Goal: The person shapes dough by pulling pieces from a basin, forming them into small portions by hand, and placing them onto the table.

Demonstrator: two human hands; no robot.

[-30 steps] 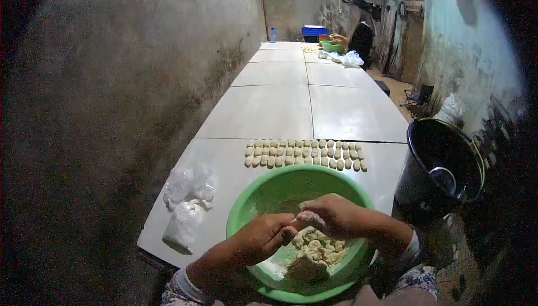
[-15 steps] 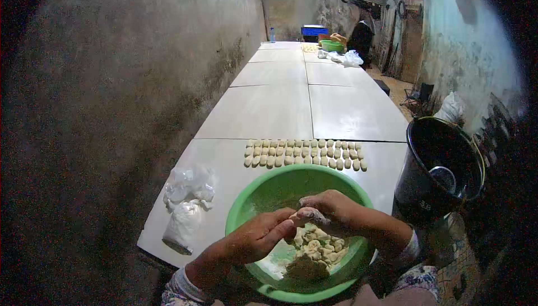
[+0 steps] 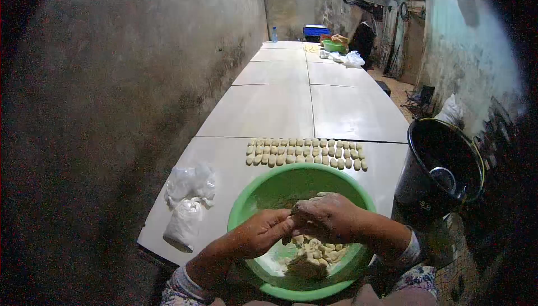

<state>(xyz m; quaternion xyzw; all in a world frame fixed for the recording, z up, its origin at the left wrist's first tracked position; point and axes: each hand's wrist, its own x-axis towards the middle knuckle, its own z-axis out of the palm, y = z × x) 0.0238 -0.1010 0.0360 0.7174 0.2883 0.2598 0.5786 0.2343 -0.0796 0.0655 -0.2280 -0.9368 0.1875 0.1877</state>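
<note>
Over a green basin (image 3: 246, 197), my left hand (image 3: 260, 233) and my right hand (image 3: 330, 216) meet with their fingers closed together. Flour whitens the back and knuckles of the right one. Whatever sits between the fingertips is hidden by them. Beneath them, small cut dough pieces (image 3: 322, 250) lie in the basin beside a larger dough lump (image 3: 305, 267), with loose flour on the basin's left side. Just beyond the basin, rows of small oval dough pieces (image 3: 300, 151) are laid out on the white table (image 3: 269, 107).
To the left lies a clear plastic bag of white powder (image 3: 185, 222). A tall black bucket (image 3: 417, 177) with a metal-rimmed vessel inside stands at the right. At the table's far end are another green basin (image 3: 332, 46), a blue crate (image 3: 316, 30), a bottle (image 3: 274, 34) and a person (image 3: 363, 37).
My right hand has turned and its fingers now fold over toward the left fingertips, where its palm side showed before. My left hand has hardly moved.
</note>
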